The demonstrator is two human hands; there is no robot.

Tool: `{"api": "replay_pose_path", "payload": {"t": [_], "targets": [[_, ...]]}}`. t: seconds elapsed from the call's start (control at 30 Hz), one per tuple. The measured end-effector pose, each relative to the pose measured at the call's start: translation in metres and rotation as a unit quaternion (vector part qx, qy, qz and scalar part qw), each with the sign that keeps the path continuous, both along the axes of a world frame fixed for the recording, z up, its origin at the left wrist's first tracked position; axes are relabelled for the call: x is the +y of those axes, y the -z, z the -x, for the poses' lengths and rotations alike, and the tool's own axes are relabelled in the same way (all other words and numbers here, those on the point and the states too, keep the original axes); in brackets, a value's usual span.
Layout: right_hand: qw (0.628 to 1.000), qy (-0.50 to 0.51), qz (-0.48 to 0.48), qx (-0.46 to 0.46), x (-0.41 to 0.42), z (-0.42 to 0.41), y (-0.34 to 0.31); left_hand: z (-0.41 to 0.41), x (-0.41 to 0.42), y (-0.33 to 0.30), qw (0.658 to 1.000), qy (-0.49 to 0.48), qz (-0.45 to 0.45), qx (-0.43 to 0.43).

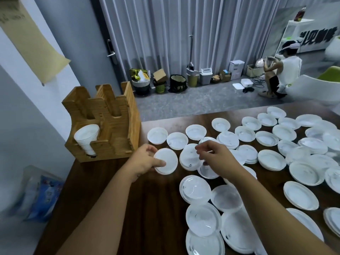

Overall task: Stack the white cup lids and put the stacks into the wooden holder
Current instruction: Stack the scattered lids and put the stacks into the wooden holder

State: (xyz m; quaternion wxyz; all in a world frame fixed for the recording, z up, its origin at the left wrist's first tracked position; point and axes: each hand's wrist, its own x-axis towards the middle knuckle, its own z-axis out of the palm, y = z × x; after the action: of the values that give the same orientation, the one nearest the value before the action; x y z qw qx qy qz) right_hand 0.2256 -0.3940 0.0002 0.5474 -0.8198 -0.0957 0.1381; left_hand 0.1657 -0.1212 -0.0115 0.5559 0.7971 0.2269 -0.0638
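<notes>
White lids (272, 159) scattered beside holder (110, 124)

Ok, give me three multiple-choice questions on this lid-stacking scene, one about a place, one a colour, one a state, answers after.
1. Where does the wooden holder stand?
A. far left of the table
B. table's middle
C. on the floor

2. What colour is the table?
A. white
B. dark brown
C. green

3. What is the left hand doing?
A. lying flat
B. holding a lid stack
C. touching the holder

Answers: 1 A, it sits at the left corner; 2 B, dark wood shows between lids; 3 B, fingers and thumb grip the stack.
</notes>
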Motion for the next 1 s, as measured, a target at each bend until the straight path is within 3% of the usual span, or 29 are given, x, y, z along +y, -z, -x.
{"api": "replay_pose_path", "payload": {"t": [0.07,0.2,0.3,0.43,0.6,0.67,0.77,0.83,0.9,1.0], "targets": [[0.998,0.004,-0.052,0.029,0.002,-0.002,0.001,-0.003,-0.009,-0.010,0.998,-0.010,0.009,-0.057],[0.981,0.007,-0.149,0.124,0.007,-0.006,-0.002,-0.015,-0.053,-0.020,0.978,0.046,-0.135,-0.155],[0.955,0.037,-0.225,0.188,0.003,-0.012,-0.004,-0.019,-0.084,-0.020,0.958,0.101,-0.187,-0.194],[0.938,0.063,-0.283,0.188,-0.013,-0.019,-0.001,-0.019,-0.094,-0.023,0.936,0.200,-0.222,-0.186],[0.942,0.073,-0.279,0.173,-0.020,-0.024,0.005,-0.017,-0.088,-0.023,0.900,0.290,-0.253,-0.207],[0.943,0.088,-0.277,0.159,-0.019,-0.024,0.008,-0.017,-0.083,-0.024,0.910,0.272,-0.231,-0.208],[0.939,0.140,-0.278,0.146,-0.019,-0.026,0.013,-0.016,-0.074,-0.017,0.932,0.136,-0.237,-0.237],[0.930,0.178,-0.284,0.150,-0.021,-0.029,0.014,-0.016,-0.069,-0.007,0.924,0.086,-0.311,-0.203],[0.926,0.195,-0.286,0.152,-0.022,-0.032,0.014,-0.016,-0.067,0.006,0.930,0.085,-0.348,-0.077],[0.922,0.198,-0.292,0.157,-0.023,-0.035,0.012,-0.019,-0.065,0.020,0.953,0.076,-0.292,0.038]]}}
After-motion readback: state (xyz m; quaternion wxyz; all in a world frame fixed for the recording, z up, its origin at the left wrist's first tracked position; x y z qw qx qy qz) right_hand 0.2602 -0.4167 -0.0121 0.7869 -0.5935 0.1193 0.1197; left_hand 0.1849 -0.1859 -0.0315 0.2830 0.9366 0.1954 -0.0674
